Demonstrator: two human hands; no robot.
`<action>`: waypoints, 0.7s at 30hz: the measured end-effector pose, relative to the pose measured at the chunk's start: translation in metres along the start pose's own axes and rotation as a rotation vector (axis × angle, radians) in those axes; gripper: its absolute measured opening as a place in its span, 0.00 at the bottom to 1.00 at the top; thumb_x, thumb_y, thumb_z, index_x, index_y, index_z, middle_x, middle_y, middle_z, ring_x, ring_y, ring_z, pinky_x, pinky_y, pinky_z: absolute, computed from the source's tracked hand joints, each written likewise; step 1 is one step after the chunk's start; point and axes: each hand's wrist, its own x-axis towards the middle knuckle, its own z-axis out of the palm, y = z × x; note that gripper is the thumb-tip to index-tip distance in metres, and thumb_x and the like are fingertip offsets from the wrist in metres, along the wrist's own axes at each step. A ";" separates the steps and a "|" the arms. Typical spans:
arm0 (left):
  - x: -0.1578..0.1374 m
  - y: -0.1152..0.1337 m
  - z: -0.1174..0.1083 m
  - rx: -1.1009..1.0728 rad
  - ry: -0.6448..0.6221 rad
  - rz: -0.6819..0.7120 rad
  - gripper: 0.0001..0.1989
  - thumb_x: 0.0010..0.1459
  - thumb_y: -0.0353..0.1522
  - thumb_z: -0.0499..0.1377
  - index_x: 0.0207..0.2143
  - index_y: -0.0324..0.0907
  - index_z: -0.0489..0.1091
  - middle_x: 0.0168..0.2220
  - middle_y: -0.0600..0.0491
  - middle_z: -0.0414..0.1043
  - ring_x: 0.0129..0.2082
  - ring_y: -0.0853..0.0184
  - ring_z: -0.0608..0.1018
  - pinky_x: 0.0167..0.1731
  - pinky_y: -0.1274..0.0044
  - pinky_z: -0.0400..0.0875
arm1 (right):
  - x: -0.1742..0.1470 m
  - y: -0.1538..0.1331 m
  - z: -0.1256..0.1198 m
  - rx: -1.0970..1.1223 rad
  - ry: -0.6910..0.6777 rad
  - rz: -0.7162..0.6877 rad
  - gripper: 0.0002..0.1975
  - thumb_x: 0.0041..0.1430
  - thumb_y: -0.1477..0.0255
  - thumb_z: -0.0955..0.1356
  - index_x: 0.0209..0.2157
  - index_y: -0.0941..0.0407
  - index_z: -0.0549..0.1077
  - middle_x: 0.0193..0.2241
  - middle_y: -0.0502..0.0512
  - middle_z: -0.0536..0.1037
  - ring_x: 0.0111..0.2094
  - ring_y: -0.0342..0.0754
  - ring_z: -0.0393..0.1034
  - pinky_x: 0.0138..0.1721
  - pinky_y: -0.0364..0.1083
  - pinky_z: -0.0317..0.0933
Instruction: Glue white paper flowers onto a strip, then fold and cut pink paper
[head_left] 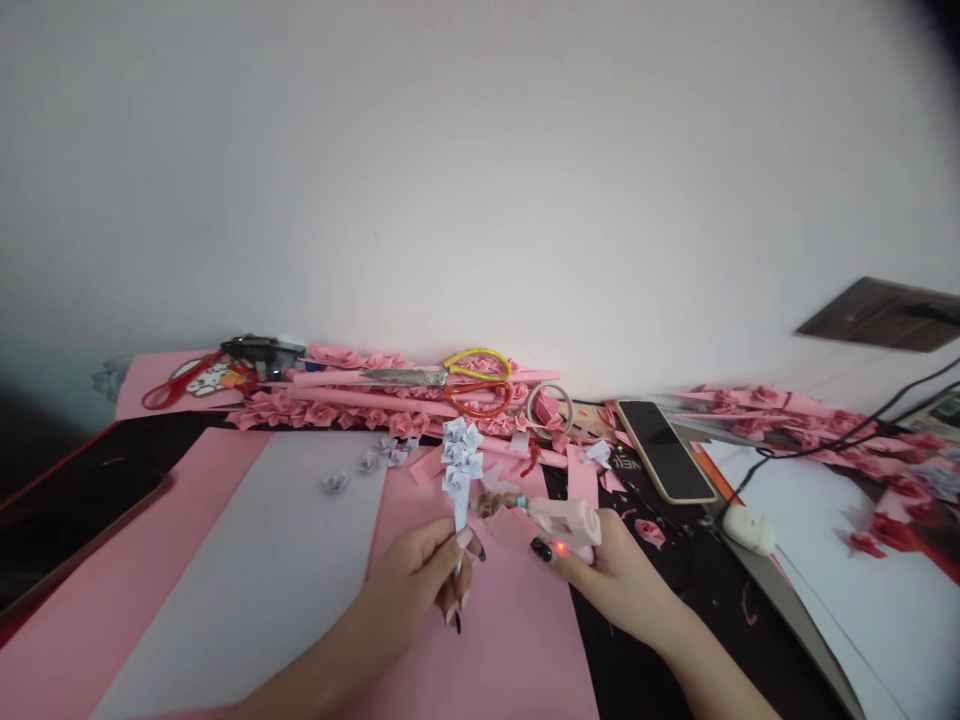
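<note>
My left hand (435, 570) pinches the thin stem of a pale blue paper flower stalk (460, 460), which stands upright with several small folded blooms clustered at its top. In my right hand (622, 580) is a white glue gun (562, 522), its nozzle pointing left toward the stalk and a red light glowing near my thumb. Nozzle and stalk look close, but I cannot tell whether they touch. Under both hands lies a pink paper sheet (517, 640). Loose pale paper flowers (335, 483) rest on a white sheet (262, 560) to the left.
Pink paper flower stalks (352, 413) are heaped along the wall, with yellow-and-red-handled scissors (405, 377) and a tape roll (551, 408) on them. A phone (666, 450), a white earbud case (748, 530), black cables (810, 448) and more paper flowers (892, 525) lie on the right.
</note>
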 end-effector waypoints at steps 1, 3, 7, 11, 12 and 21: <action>0.000 0.001 0.000 -0.003 0.005 -0.003 0.16 0.55 0.44 0.50 0.28 0.38 0.63 0.18 0.59 0.61 0.15 0.76 0.63 0.18 0.81 0.61 | 0.000 0.002 -0.001 -0.026 0.042 -0.006 0.10 0.55 0.70 0.62 0.36 0.58 0.71 0.22 0.50 0.68 0.23 0.43 0.59 0.24 0.40 0.55; -0.001 0.004 0.000 -0.010 0.007 0.000 0.17 0.54 0.44 0.51 0.29 0.38 0.63 0.18 0.59 0.61 0.15 0.75 0.63 0.18 0.81 0.61 | -0.001 0.005 -0.003 -0.097 0.160 -0.005 0.10 0.55 0.71 0.62 0.36 0.59 0.70 0.24 0.51 0.70 0.24 0.45 0.61 0.26 0.41 0.56; -0.002 0.007 0.001 -0.030 0.004 0.011 0.17 0.55 0.44 0.51 0.29 0.38 0.63 0.18 0.59 0.61 0.16 0.75 0.64 0.18 0.81 0.61 | 0.001 0.008 -0.008 -0.242 0.348 0.017 0.10 0.53 0.74 0.61 0.38 0.59 0.68 0.29 0.54 0.73 0.28 0.47 0.66 0.29 0.42 0.58; -0.003 0.006 0.000 -0.035 -0.002 0.024 0.16 0.56 0.43 0.50 0.29 0.38 0.63 0.18 0.59 0.62 0.16 0.75 0.64 0.19 0.81 0.61 | 0.007 0.011 -0.011 -0.351 0.435 0.053 0.16 0.51 0.73 0.62 0.44 0.58 0.65 0.37 0.57 0.73 0.35 0.50 0.68 0.35 0.45 0.60; -0.003 0.005 0.000 -0.036 -0.003 0.028 0.16 0.56 0.43 0.50 0.29 0.38 0.63 0.18 0.59 0.62 0.16 0.75 0.64 0.19 0.81 0.61 | 0.008 0.014 -0.011 -0.375 0.463 0.069 0.18 0.51 0.73 0.62 0.46 0.58 0.64 0.39 0.58 0.73 0.37 0.52 0.68 0.36 0.46 0.61; -0.003 0.008 0.001 0.002 -0.006 0.025 0.16 0.57 0.42 0.49 0.25 0.39 0.62 0.18 0.59 0.61 0.15 0.75 0.63 0.19 0.80 0.61 | 0.012 0.043 -0.003 -0.581 0.534 0.183 0.22 0.47 0.73 0.62 0.47 0.58 0.62 0.42 0.61 0.69 0.41 0.55 0.66 0.41 0.51 0.60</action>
